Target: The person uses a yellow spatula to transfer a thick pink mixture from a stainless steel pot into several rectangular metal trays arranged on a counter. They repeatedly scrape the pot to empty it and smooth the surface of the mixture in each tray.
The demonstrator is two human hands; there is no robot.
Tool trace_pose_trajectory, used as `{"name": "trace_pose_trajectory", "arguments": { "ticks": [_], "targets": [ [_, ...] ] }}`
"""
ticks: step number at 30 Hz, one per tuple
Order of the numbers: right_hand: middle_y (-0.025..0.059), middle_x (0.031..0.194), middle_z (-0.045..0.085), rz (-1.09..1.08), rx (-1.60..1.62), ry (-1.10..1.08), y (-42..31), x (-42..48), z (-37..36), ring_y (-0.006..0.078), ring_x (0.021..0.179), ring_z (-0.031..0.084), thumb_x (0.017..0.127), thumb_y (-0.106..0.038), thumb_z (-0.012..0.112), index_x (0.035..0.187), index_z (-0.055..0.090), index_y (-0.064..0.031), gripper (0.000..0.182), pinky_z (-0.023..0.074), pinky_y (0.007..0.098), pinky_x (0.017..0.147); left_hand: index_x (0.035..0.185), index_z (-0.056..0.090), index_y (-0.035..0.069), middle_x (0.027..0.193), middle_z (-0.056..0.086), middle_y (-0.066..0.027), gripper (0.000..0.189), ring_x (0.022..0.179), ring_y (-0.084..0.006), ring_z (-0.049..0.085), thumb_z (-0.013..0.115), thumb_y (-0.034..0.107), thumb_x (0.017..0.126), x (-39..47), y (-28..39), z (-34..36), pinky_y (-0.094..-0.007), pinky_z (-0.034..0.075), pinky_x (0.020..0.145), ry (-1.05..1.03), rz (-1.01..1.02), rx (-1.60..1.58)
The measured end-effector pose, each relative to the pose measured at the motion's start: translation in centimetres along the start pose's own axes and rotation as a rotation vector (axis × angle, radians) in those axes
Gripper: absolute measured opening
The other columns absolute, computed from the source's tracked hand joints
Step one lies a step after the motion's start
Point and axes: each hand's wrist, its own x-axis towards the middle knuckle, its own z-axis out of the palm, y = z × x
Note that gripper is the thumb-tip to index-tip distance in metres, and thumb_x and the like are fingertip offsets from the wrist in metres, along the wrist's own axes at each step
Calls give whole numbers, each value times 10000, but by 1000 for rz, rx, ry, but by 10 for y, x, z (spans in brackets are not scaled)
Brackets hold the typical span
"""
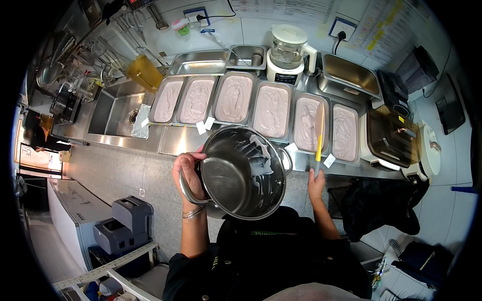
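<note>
My left hand (190, 171) grips one side handle of a large stainless steel pot (229, 180), tilted so its inside shows; pale smears cling to the inner wall. In my right hand (316, 182) is a spatula (319, 148) with a yellow and grey handle, its blade over the fifth of several steel pans of pale pinkish cream. That pan (305, 124) has a sixth pan (345, 131) to its right. Other filled pans (272, 109) stand to its left in a row along the steel counter. White labels (329, 160) bearing writing lie at several pans' front edges.
Behind the row are empty steel pans (197, 63), a glass kettle (288, 49) on its base and a deep steel container (350, 75). A sink (116, 109) and an amber jug (145, 73) are at left, a lidded appliance (391, 137) at right. A person (41, 135) is far left.
</note>
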Motion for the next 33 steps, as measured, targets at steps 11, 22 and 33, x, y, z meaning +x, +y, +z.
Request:
{"name": "trace_pose_trajectory", "arguments": {
  "ticks": [11, 22, 33],
  "targets": [
    [178, 632, 519, -42, -48, 20, 5, 1, 0, 269, 552, 481, 865, -182, 548, 801, 502, 12, 209, 409, 378, 556, 693, 395, 42, 768, 581, -149, 463, 957, -316, 565, 425, 452, 905, 0, -2, 0, -396, 411, 879, -10, 6, 8],
    [229, 678, 553, 20, -15, -36, -2, 0, -4, 394, 635, 559, 855, -179, 560, 842, 508, 20, 207, 421, 423, 572, 672, 430, 24, 765, 598, -139, 484, 958, -301, 573, 457, 454, 892, 0, -5, -3, -364, 410, 859, 14, 4, -5],
    [222, 699, 558, 69, -22, -67, 8, 1, -7, 376, 637, 556, 854, -194, 561, 839, 506, 16, 218, 423, 408, 578, 687, 474, 1, 778, 604, -142, 490, 936, -266, 580, 457, 443, 898, 0, 4, 3, -338, 417, 845, 20, 6, 21]
  ]
}}
